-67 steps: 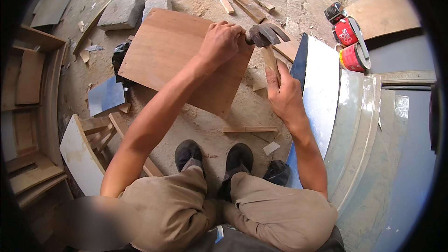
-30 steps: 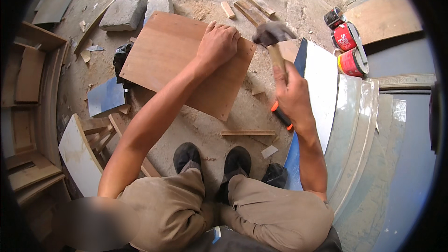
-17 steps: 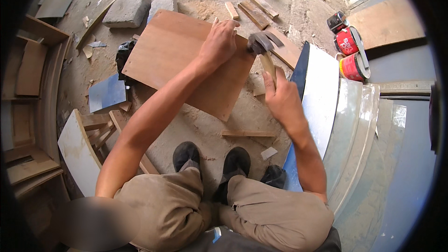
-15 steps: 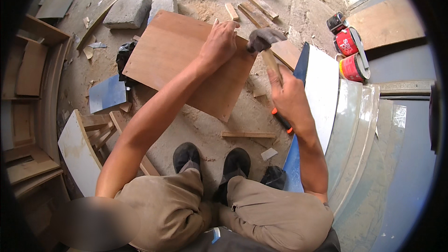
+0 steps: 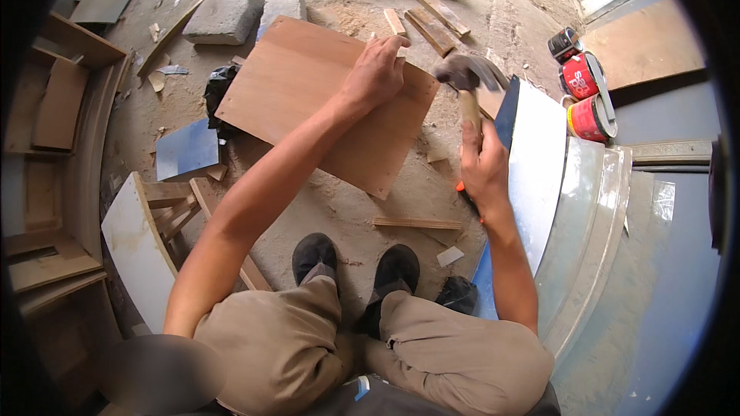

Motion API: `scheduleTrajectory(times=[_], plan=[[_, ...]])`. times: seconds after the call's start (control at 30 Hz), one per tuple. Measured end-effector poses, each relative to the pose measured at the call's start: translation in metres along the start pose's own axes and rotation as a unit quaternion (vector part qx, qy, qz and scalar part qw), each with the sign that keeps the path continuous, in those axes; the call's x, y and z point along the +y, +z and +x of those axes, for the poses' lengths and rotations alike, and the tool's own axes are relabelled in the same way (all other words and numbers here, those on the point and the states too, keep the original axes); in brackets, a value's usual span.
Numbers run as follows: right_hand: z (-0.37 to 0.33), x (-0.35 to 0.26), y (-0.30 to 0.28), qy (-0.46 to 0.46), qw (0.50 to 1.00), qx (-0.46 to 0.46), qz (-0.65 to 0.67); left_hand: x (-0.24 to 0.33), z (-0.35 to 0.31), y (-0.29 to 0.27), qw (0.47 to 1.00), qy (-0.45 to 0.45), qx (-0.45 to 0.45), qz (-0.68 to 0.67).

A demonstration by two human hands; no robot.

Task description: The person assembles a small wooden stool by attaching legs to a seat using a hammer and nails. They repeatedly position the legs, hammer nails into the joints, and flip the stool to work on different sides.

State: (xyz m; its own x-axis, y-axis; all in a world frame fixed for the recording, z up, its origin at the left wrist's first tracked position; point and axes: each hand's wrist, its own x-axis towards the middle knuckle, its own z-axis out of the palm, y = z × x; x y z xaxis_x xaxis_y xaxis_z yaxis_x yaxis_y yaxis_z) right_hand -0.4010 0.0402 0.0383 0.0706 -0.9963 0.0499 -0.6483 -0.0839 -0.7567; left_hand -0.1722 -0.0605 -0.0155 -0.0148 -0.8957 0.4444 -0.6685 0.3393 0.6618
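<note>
A flat brown plywood panel (image 5: 308, 85) lies tilted in front of me, with small nail marks near its corners. My left hand (image 5: 375, 75) is closed at its far edge, fingers curled over the rim; the fingertips are partly hidden. In my right hand (image 5: 484, 166) is a claw hammer (image 5: 470, 108), gripped by its wooden handle. The dark hammer head is just to the right of the panel's right corner, apart from it.
Grey concrete blocks (image 5: 223, 15) stand behind the panel, and wood offcuts (image 5: 439, 11) lie at the far side. On the right are a white board (image 5: 536, 162), glass sheets (image 5: 586, 208) and red cans (image 5: 590, 118). Wooden frames (image 5: 69, 177) stand at left; a wood strip (image 5: 416, 223) lies near my shoes.
The hammer has moved right, away from the panel's corner, and its head has turned. My left hand stays at the panel's far edge. The whole view has shifted slightly.
</note>
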Motion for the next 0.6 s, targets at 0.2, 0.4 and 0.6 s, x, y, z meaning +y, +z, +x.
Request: scheduleTrajectory(times=[0.2, 0.4, 0.6], plan=[[-0.015, 0.107, 0.044, -0.021, 0.988, 0.1, -0.118, 0.002, -0.027, -0.043, 0.996, -0.043, -0.021, -0.078], [-0.008, 0.17, 0.055, -0.041, 0.97, 0.025, -0.24, -0.008, -0.063, -0.107, 0.998, -0.069, 0.007, 0.012], [0.106, 0.045, 0.032, -0.109, 0.987, 0.107, 0.05, -0.003, -0.075, -0.206, 0.887, -0.379, -0.071, 0.253]])
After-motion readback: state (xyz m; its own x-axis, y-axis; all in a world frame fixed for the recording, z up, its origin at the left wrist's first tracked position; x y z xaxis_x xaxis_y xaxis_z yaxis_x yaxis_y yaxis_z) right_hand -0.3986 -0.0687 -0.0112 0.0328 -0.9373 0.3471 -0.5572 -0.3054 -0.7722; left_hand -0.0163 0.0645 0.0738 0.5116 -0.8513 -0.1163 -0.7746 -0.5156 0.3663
